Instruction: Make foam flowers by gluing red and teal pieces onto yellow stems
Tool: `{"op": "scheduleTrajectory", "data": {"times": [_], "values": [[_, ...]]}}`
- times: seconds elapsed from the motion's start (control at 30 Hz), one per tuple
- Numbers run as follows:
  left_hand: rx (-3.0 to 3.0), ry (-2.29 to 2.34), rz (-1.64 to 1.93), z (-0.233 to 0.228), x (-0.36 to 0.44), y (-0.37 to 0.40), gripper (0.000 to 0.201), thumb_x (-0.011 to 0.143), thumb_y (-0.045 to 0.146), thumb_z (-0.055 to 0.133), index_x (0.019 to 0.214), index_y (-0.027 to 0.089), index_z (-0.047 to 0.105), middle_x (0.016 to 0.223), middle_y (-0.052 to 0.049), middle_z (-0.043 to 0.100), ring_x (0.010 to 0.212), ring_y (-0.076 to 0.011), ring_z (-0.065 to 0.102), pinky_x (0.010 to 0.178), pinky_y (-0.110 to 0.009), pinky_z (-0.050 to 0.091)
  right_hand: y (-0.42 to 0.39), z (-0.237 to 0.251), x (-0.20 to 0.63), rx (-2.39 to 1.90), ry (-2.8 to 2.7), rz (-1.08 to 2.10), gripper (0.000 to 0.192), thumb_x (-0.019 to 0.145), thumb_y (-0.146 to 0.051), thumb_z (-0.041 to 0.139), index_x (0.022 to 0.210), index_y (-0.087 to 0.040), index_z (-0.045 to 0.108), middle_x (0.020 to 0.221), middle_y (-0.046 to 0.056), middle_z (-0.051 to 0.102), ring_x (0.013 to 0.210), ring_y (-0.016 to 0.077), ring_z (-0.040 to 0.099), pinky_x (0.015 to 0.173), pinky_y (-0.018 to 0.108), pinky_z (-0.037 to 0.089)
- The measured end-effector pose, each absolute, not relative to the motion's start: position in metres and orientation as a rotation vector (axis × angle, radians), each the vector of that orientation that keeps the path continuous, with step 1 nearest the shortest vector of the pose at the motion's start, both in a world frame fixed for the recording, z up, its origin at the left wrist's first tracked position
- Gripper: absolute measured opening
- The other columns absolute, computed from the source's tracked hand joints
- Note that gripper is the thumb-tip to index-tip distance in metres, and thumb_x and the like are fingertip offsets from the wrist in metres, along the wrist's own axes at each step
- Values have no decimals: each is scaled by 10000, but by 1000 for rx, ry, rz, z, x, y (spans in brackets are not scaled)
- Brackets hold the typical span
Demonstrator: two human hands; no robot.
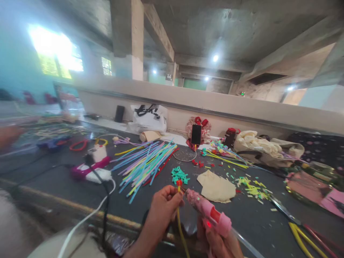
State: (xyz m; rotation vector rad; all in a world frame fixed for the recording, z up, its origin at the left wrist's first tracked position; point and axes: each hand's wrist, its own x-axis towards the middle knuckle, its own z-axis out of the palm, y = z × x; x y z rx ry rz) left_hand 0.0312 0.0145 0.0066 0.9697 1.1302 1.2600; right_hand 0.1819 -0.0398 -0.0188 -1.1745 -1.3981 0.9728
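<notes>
The head camera looked down over a dark worktop [67, 182] in a concrete workshop. Low in the frame, the person's left hand [162, 209] had its fingers [174, 200] pinched shut around the top of a thin yellow stick [180, 225], which ran down out of the frame. A small red piece [178, 182] sat at the stick's upper tip, just above the fingers. The right hand [219, 243] was clenched around a pink glue gun [208, 211], its nozzle angled up and left so that it met the red piece at the stick's tip.

Judging by this, the red piece was being fixed on, and much material seemed unused: a fan of loose coloured sticks [145, 165] lay beyond the hands, with a small heap of teal cut bits [179, 175] and a scatter of yellow cut bits [252, 188] nearby. A crumpled beige cloth [216, 186] lay just past the glue gun. A phone [196, 134] stood upright near the back wall. No finished pieces could be made out.
</notes>
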Motion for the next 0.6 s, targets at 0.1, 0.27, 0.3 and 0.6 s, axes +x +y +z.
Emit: {"op": "scheduleTrajectory", "data": {"times": [0.1, 0.27, 0.3, 0.6], "values": [[905, 1079, 1309, 13, 24, 13, 178, 608, 290, 607, 581, 140, 515, 436, 41, 553, 261, 1, 263, 304, -142, 122, -36, -2, 206, -1294, -1497, 815, 444, 726, -567, 413, 772, -162, 589, 537, 15, 540, 446, 122, 469, 411, 224, 364], [854, 933, 1293, 24, 13, 13, 194, 634, 274, 613, 563, 126, 509, 467, 25, 564, 275, 20, 233, 310, -140, 90, -1, 38, 256, -1613, -2013, 180, 251, 763, -368, 447, 948, -216, 523, 758, 24, 611, 660, 187, 556, 567, 272, 390], [850, 904, 1273, 25, 11, 13, 191, 639, 269, 609, 561, 125, 511, 466, 22, 563, 275, 20, 231, 307, -142, 84, 10, 40, 263, -1627, -2108, 19, 249, 768, -354, 441, 959, -213, 512, 813, 39, 609, 693, 199, 562, 589, 287, 389], [880, 827, 1221, 26, 5, 4, 172, 678, 255, 593, 593, 115, 538, 482, 2, 577, 301, 21, 254, 316, -136, 105, 57, 5, 284, -1669, -2447, -319, 280, 786, -340, 427, 1014, -213, 527, 913, 79, 562, 802, 209, 556, 642, 309, 421]]}}
